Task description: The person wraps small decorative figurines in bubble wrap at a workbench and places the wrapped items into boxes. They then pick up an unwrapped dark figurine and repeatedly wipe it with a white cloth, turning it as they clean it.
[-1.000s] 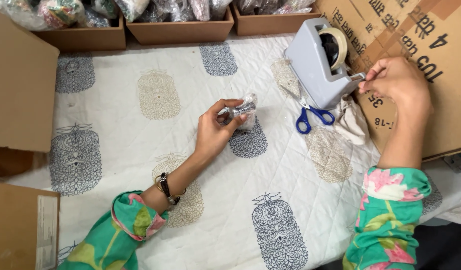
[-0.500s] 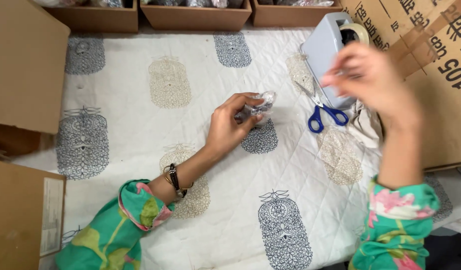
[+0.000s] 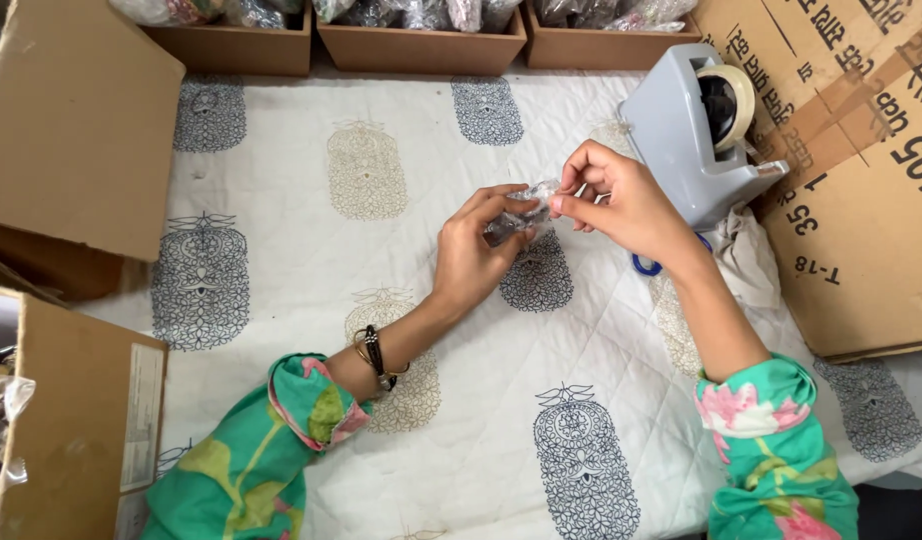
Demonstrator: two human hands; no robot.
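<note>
Small clear packet (image 3: 521, 212): tabletop centre, pinched by left hand (image 3: 478, 250) fingers; right hand (image 3: 621, 205) fingers pinch its 3 o'clock end. Tape dispenser (image 3: 696, 140) at 2 o'clock. Risk: crinkly film slipping from grip.

Your work surface from above: a quilted white cloth (image 3: 281, 400) with printed motifs.

You see grey and beige ornaments spread in rows over the cloth. Three brown trays (image 3: 421, 50) with clear-wrapped goods stand along the far edge. Cardboard boxes (image 3: 81, 130) close your left side, and one large printed carton (image 3: 861, 200) lies at your right. The light is soft and even, with weak shadows.
</note>
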